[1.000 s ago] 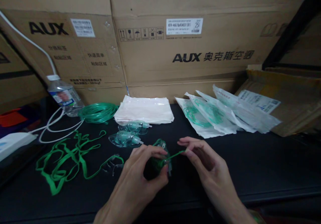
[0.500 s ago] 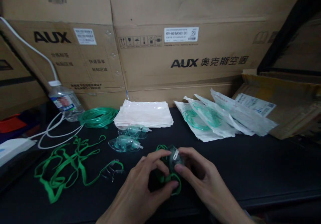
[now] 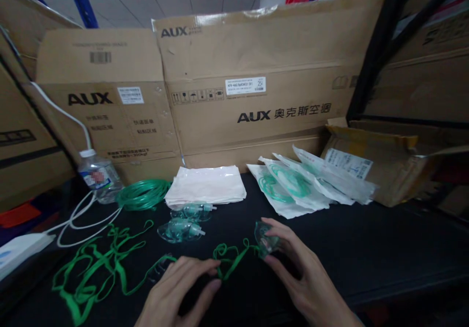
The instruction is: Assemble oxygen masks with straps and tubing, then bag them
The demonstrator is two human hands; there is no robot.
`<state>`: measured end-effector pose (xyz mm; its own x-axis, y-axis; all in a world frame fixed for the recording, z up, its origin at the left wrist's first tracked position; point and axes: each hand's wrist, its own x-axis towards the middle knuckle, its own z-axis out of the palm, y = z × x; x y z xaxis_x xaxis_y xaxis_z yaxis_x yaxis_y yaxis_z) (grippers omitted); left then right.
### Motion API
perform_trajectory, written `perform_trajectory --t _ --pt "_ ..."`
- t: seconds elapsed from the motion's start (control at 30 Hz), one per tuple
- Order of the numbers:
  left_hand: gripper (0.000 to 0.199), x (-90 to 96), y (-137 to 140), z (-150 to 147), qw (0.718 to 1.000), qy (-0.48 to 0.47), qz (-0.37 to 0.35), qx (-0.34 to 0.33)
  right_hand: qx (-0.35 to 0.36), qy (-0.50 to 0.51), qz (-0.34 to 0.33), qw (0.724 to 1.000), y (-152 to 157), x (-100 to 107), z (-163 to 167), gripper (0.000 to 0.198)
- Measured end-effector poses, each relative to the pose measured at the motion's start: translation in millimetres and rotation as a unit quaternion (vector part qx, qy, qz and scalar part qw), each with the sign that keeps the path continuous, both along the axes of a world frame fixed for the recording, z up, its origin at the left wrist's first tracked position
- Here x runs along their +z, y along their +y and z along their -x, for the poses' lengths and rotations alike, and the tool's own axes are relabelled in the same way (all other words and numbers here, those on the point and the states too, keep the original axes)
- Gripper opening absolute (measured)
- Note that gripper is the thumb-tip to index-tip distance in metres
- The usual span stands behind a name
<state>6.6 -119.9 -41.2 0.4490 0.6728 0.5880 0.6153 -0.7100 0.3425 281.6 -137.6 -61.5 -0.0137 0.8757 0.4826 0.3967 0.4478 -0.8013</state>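
Note:
In my right hand (image 3: 296,263) I hold a clear green-tinted oxygen mask (image 3: 264,236) between thumb and fingers. A green elastic strap (image 3: 236,263) runs from it toward my left hand (image 3: 186,283), whose thumb and fingertips close on the strap's near end. Further back lie more clear green masks (image 3: 180,230) with white connectors. A tangle of loose green straps (image 3: 119,254) spreads over the dark tabletop on the left. Small clear plastic pieces beside my left hand are partly covered by it.
A coil of green tubing (image 3: 142,194) sits by a plastic bottle (image 3: 100,178) and a white cable. White bags (image 3: 207,184) are stacked at the back. Several packets of tubing (image 3: 293,180) lean by an opened carton (image 3: 392,166). Large cardboard boxes (image 3: 278,92) stand behind.
My hands have moved apart, with the mask in my right hand and the green strap stretched out between them. The camera has tilted upward.

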Motion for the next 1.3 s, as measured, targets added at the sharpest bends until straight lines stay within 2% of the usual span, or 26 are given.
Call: perform_trajectory --t 0.07,0.17,0.33,0.43,0.6,0.73,0.93,1.1,1.23,1.3 --pt "0.021 4.7 1 7 1.000 -0.004 0.003 0.020 0.004 -0.039 -0.007 0.999 -3 7 0 0.028" --pt "0.021 11.5 7 11 0.999 -0.005 0.015 0.032 0.005 -0.067 -0.006 0.998 -8 15 1 0.024" --pt "0.018 16.5 21 -3 0.999 0.004 0.023 0.027 0.007 -0.064 -0.008 0.998 -7 14 2 0.021" --pt "0.022 13.3 29 -13 0.999 0.023 0.038 0.030 0.010 -0.060 -0.015 0.998 -6 10 3 0.024" --pt "0.041 1.0 44 -18 0.996 0.071 0.048 0.004 0.012 -0.057 -0.008 0.998 -7 10 2 0.022" --pt "0.029 -2.4 56 -19 0.995 0.086 0.047 -0.021 0.011 -0.045 0.000 0.999 -7 12 2 0.016" --pt "0.023 12.3 51 -27 0.996 0.057 0.071 0.021 0.010 -0.017 0.009 1.000 -5 13 1 0.015" --pt "0.025 16.4 46 -35 0.990 0.090 0.102 -0.024 0.019 -0.009 0.013 1.000 -5 14 1 0.017" --pt "0.019 18.7 49 -39 0.992 0.079 0.100 -0.020 0.025 0.008 0.028 0.999 -5 13 1 0.017" --pt "0.015 23.7 51 -40 0.993 0.047 0.106 0.002 0.024 0.027 0.038 0.999 -4 13 1 0.016"
